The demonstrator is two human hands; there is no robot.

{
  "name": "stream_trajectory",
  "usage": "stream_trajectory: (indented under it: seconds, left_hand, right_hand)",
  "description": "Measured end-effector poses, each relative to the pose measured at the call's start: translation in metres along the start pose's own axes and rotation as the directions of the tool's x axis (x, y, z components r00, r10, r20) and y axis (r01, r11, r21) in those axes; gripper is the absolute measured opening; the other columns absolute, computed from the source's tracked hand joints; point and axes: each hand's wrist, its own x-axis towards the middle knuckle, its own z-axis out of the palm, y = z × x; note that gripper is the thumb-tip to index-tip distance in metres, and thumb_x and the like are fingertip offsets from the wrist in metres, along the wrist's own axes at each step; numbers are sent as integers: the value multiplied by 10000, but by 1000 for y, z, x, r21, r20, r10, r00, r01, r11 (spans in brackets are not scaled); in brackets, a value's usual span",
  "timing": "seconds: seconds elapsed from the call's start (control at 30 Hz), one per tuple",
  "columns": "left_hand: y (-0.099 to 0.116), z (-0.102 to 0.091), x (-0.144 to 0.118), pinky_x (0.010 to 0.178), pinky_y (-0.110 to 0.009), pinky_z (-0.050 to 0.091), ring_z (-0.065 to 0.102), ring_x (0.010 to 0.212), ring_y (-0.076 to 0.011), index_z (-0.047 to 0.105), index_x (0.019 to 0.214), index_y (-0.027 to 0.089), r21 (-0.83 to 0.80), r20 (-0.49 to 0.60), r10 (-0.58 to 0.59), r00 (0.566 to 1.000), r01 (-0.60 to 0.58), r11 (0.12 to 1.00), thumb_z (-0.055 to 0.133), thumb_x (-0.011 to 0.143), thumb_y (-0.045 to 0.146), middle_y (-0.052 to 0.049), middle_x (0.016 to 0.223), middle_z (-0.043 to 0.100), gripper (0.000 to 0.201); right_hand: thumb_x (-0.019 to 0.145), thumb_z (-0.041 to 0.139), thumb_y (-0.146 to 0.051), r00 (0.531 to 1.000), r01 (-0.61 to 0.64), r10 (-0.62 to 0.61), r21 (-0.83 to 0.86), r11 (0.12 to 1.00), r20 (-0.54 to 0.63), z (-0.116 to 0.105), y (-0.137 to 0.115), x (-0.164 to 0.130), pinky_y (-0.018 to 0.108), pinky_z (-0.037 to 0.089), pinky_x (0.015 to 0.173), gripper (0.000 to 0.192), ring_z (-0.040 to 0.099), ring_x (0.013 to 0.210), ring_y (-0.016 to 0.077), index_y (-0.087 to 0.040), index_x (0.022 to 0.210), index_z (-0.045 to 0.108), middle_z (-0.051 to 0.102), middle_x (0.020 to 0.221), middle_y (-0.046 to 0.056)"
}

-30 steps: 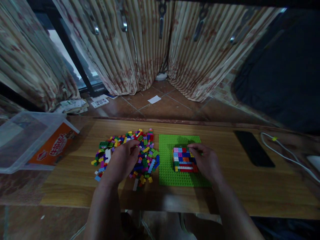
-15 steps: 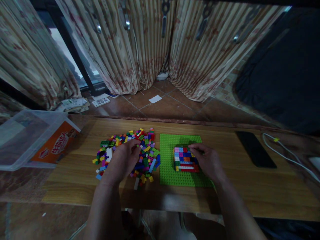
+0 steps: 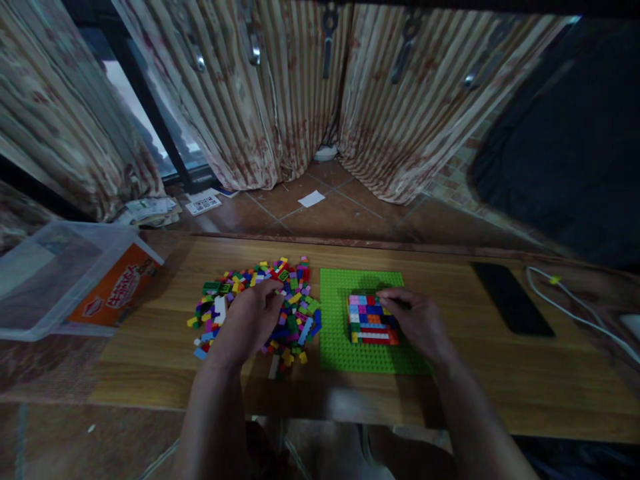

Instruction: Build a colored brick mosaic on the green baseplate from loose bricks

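On a green studded baseplate (image 3: 335, 333) sits a block of multicoloured building bricks (image 3: 367, 320) set in rows. My right hand (image 3: 413, 317) is at its far right corner, thumb and forefinger pinched together on what looks like a small dark green brick. The hand covers part of the block's right side. Left of the plate lies a loose pile of building bricks (image 3: 295, 313) in many colours. Over that pile hovers my left hand (image 3: 255, 317), its fingers curled in. Whatever its fingertips may hold is hidden.
A clear plastic box (image 3: 65, 267) with an orange label stands on the left. On the wooden table (image 3: 490, 380), a black phone-like slab (image 3: 513, 297) lies to the right, beside a white cable (image 3: 580, 310). Curtains (image 3: 300, 100) hang beyond the tiled floor.
Both hands stay in nearly the same places. The whole view has shifted very slightly; the bricks look unchanged.
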Motion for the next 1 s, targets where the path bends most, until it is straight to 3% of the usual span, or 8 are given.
stream_trajectory:
  seconds: [0.1, 0.27, 0.4, 0.5, 0.6, 0.7, 0.8, 1.0]
  left_hand:
    - [0, -1, -1, 632, -261, 437, 630, 669, -182, 681, 1090, 155, -16, -15, 21, 1000, -21, 1000, 459, 880, 260, -34, 758, 703, 323]
    - [-4, 1, -1, 652, -266, 437, 636, 698, -183, 697, 960, 183, -13, -25, 56, 998, -56, 998, 468, 876, 231, -38, 775, 706, 249]
    - [-5, 2, -2, 626, -254, 425, 618, 683, -175, 700, 977, 191, -28, -30, 45, 999, -46, 999, 468, 882, 232, -31, 755, 698, 254]
    - [-2, 1, -4, 623, -246, 415, 601, 667, -165, 703, 977, 182, -28, -30, 39, 999, -39, 999, 475, 881, 221, -28, 733, 684, 251]
    - [1, 0, -5, 615, -246, 394, 576, 634, -159, 702, 931, 178, 7, -27, 40, 999, -40, 999, 474, 879, 205, -17, 677, 650, 235]
    - [0, 1, -4, 619, -252, 388, 567, 632, -163, 700, 931, 178, 20, -32, 35, 999, -35, 999, 472, 879, 193, -16, 666, 638, 235]
    - [-2, 2, -4, 630, -251, 391, 565, 650, -164, 699, 952, 180, 11, -32, 50, 998, -50, 999, 466, 885, 203, -17, 684, 643, 243]
    - [-1, 1, -4, 615, -251, 376, 552, 647, -165, 702, 902, 180, 12, -18, 49, 999, -48, 999, 467, 879, 209, -17, 681, 633, 238]
  right_hand:
    - [746, 700, -387, 999, -3, 7, 93, 996, -42, -3, -2, 0, 416, 528, 876, 257, 691, 914, 230, -200, 914, 753, 759, 973, 64]
    - [748, 709, -396, 958, 37, -8, 94, 995, -288, -6, -16, -3, 435, 539, 876, 223, 700, 877, 235, -203, 852, 750, 764, 892, 54]
    - [793, 684, -398, 934, 146, -132, 18, 989, -332, 4, -29, -13, 425, 551, 831, 199, 693, 842, 230, -216, 855, 738, 750, 888, 51]
    - [836, 660, -357, 928, 258, -252, -16, 966, -273, 17, -38, -27, 397, 550, 792, 133, 677, 842, 221, -245, 864, 726, 731, 893, 43]
    - [863, 643, -298, 923, 368, -370, -38, 929, -106, 31, -48, -42, 372, 541, 794, 91, 670, 883, 208, -263, 895, 720, 721, 941, 34]
    - [883, 620, -253, 881, 472, -465, -77, 878, 89, 42, -54, -53, 350, 531, 803, 101, 667, 891, 191, -267, 918, 713, 718, 931, 23]
    - [902, 586, -224, 834, 535, -509, -83, 841, 212, 49, -59, -58, 332, 525, 750, 124, 655, 827, 178, -260, 925, 702, 707, 861, 20]
    - [922, 556, -197, 808, 567, -522, -120, 815, 275, 54, -59, -58, 322, 516, 725, 137, 639, 817, 175, -251, 947, 679, 697, 872, 27]
